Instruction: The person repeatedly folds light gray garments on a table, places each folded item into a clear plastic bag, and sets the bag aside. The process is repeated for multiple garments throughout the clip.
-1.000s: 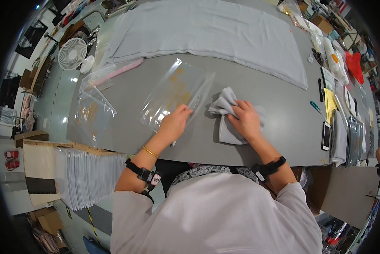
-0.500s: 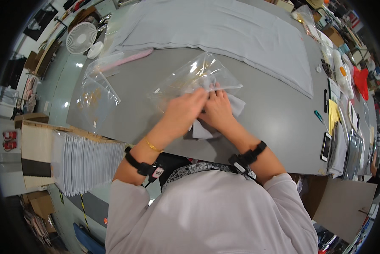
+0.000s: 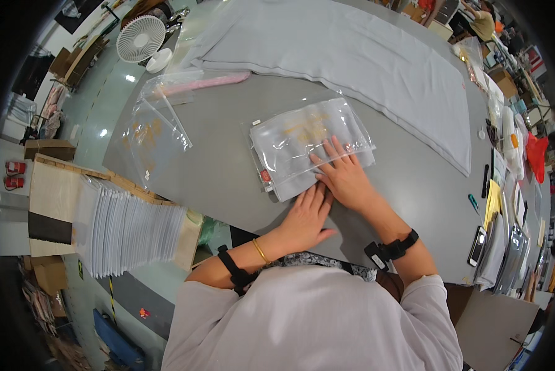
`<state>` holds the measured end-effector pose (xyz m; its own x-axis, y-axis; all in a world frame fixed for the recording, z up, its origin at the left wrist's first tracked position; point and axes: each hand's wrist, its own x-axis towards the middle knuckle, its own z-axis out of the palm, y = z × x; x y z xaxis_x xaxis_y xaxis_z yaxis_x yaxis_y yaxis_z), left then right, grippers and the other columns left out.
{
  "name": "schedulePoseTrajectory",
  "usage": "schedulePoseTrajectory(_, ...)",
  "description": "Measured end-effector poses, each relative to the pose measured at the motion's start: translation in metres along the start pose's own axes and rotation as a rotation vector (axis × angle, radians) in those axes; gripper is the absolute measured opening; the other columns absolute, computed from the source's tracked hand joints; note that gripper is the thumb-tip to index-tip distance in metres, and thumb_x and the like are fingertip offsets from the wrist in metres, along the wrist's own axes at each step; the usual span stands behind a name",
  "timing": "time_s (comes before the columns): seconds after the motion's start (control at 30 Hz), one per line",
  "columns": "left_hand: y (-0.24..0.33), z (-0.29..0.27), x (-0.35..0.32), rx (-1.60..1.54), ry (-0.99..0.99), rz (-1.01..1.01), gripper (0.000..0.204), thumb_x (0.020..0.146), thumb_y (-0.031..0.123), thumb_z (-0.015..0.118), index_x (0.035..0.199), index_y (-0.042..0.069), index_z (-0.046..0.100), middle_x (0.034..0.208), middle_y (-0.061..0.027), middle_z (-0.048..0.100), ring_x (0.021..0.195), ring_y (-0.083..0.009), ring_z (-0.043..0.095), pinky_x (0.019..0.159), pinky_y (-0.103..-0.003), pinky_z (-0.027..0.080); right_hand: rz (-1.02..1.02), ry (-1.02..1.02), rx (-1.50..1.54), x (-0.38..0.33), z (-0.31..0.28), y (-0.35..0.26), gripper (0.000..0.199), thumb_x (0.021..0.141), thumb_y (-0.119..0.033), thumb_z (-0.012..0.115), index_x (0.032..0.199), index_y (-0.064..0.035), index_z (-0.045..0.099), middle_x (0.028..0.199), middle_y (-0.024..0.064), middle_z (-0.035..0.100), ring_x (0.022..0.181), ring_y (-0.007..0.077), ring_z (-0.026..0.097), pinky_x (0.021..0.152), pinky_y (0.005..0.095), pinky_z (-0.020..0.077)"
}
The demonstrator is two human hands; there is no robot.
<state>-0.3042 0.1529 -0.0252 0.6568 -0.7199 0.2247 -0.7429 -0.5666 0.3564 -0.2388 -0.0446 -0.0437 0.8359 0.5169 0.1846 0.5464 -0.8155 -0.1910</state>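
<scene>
Looks like a garment packing workshop, part workroom and part stockroom. Centred on a long grey worktable [image 3: 228,167], with a broad length of pale grey cloth [image 3: 352,55] spread across its far side. Nearer, a folded grey piece sealed in a clear zip bag [image 3: 311,145], and more empty clear bags [image 3: 157,123] lying loose at the far left. Off the near-left edge, a cardboard box [image 3: 48,204] packed with a thick stack of flat white bags [image 3: 126,232]. Far left, a white desk fan [image 3: 140,38] by a shiny floor. Along the right edge, papers, pens and a phone [image 3: 477,245], with boxes and clutter crowding beyond.
</scene>
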Motion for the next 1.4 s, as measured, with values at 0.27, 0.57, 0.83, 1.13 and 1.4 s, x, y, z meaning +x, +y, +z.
schedulePoseTrajectory(0.27,-0.022,-0.014,0.015,-0.05,0.015,-0.113,0.096,0.084,0.055,0.075,0.144,-0.013,0.044,0.151,-0.0341,0.036,0.149,-0.0519,0.023,0.125,-0.058,0.017,0.086,0.098,0.017,0.067,-0.009,-0.015,0.059,0.104,-0.04,0.054,0.158,-0.0208,0.042,0.166,0.0275,0.025,0.154,0.0477,0.022,0.122,0.0651,0.0147)
schedulePoseTrajectory(0.57,-0.021,0.003,0.007,-0.066,-0.138,-0.076,0.085,0.092,0.051,0.066,0.147,-0.011,0.044,0.149,-0.0348,0.042,0.147,-0.0525,0.025,0.125,-0.058,0.018,-0.243,-0.105,0.17,0.04,-0.015,-0.019,0.055,0.099,-0.045,0.057,0.148,-0.019,0.056,0.165,0.0063,0.037,0.156,0.0345,0.024,0.127,0.0588,0.014)
schedulePoseTrajectory(0.83,-0.015,0.009,0.01,0.028,-0.049,-0.04,0.076,0.094,0.047,0.063,0.143,-0.009,0.048,0.149,-0.0313,0.045,0.144,-0.0508,0.031,0.124,-0.062,0.016,-0.036,-0.011,0.315,0.075,-0.012,-0.033,0.041,0.098,-0.024,0.061,0.137,-0.0123,0.062,0.153,0.0139,0.051,0.142,0.0347,0.044,0.116,0.0512,0.0342)
schedulePoseTrajectory(1.13,-0.017,0.011,0.007,-0.016,-0.082,-0.041,0.078,0.097,0.05,0.054,0.148,-0.009,0.045,0.156,-0.0299,0.039,0.15,-0.048,0.025,0.126,-0.061,0.009,0.439,0.087,0.575,0.114,0.014,-0.06,0.038,0.084,-0.042,0.081,0.092,-0.0041,0.079,0.087,0.0108,0.074,0.084,0.0291,0.069,0.085,0.0393,0.0508)
schedulePoseTrajectory(1.4,-0.018,0.015,0.007,0.041,-0.096,0.016,0.073,0.097,0.048,0.056,0.152,0.002,0.044,0.161,-0.0257,0.035,0.155,-0.047,0.016,0.124,-0.062,0.01,0.544,0.156,0.516,0.114,0.022,-0.075,0.038,0.08,-0.052,0.08,0.083,-0.0143,0.082,0.099,0.0046,0.07,0.103,0.0292,0.059,0.096,0.0457,0.0355)
